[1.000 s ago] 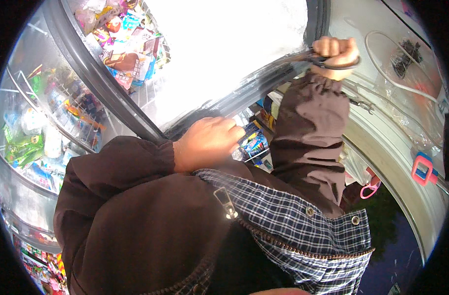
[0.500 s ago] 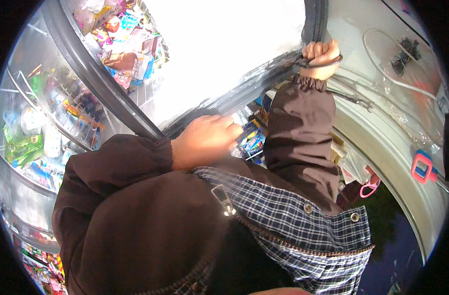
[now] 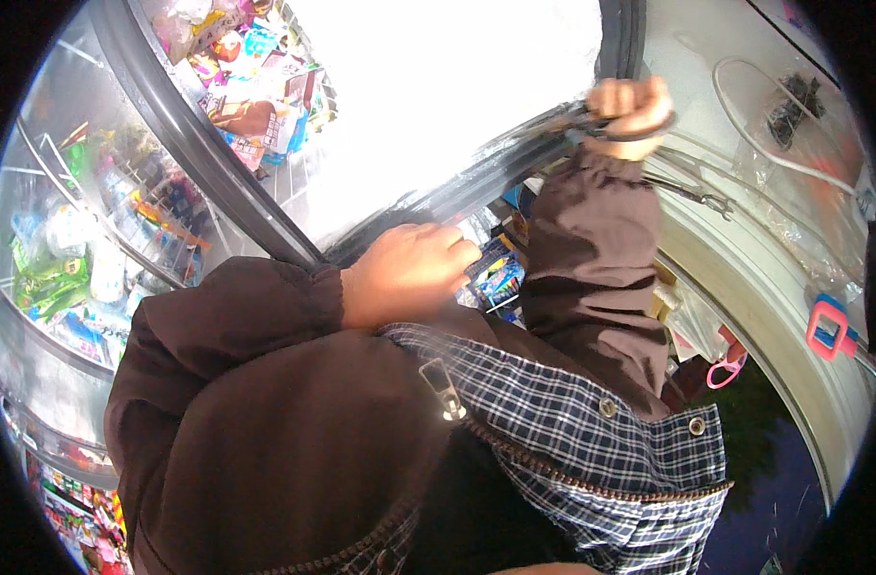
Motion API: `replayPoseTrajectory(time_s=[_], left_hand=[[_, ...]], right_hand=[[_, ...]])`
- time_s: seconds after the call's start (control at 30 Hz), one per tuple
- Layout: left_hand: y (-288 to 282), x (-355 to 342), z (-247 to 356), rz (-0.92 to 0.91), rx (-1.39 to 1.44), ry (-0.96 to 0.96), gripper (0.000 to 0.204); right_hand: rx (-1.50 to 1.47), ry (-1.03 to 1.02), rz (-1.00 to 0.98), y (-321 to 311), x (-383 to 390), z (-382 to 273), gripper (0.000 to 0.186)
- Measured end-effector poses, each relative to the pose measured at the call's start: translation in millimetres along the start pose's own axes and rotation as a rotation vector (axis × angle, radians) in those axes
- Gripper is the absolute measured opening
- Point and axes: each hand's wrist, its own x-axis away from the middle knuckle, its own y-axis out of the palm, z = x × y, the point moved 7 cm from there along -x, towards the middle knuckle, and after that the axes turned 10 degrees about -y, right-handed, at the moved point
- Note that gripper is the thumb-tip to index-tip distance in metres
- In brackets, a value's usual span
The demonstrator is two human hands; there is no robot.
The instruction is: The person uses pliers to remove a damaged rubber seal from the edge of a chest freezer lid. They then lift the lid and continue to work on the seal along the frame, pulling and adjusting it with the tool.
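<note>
My right hand (image 3: 632, 117) is closed at the right corner of the freezer's dark frame (image 3: 457, 189), with a dark band around its wrist area. It is smeared by motion. A thin blurred streak runs left from it along the frame; I cannot make out what it is. My left hand (image 3: 409, 273) is at the near edge of the same frame, fingers curled and their tips hidden. Beyond the frame lies a glaring white, overexposed surface (image 3: 448, 77). Wrapped ice creams (image 3: 256, 115) fill a wire basket at the upper left.
Curved glass on the left shows more packets (image 3: 59, 278) in wire racks. On the right are a pale cable (image 3: 783, 158), clear plastic film and a pink-and-blue handled thing (image 3: 829, 328). Pink-handled scissors (image 3: 726, 372) sit below, among papers. Blue packets (image 3: 500, 276) lie between my arms.
The whole view has shifted slightly. My right hand is more blurred than before, still at the frame's corner. My left hand keeps nearly the same place and pose.
</note>
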Motion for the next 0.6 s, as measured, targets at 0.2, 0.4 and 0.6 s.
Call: replayPoseTrajectory(time_s=[0.2, 0.4, 0.6], left_hand=[[1, -2, 0, -0.022, -0.007, 0.016, 0.025], [2, 0, 0, -0.022, 0.005, 0.029, 0.025], [1, -2, -1, -0.017, 0.02, 0.029, 0.026]], right_hand=[[0.168, -0.068, 0.156, -20, -3, -2, 0.032], [-0.044, -0.094, -0.045, -3, -5, -1, 0.038], [0.049, 0.164, 0.228, -17, -4, 18, 0.037]])
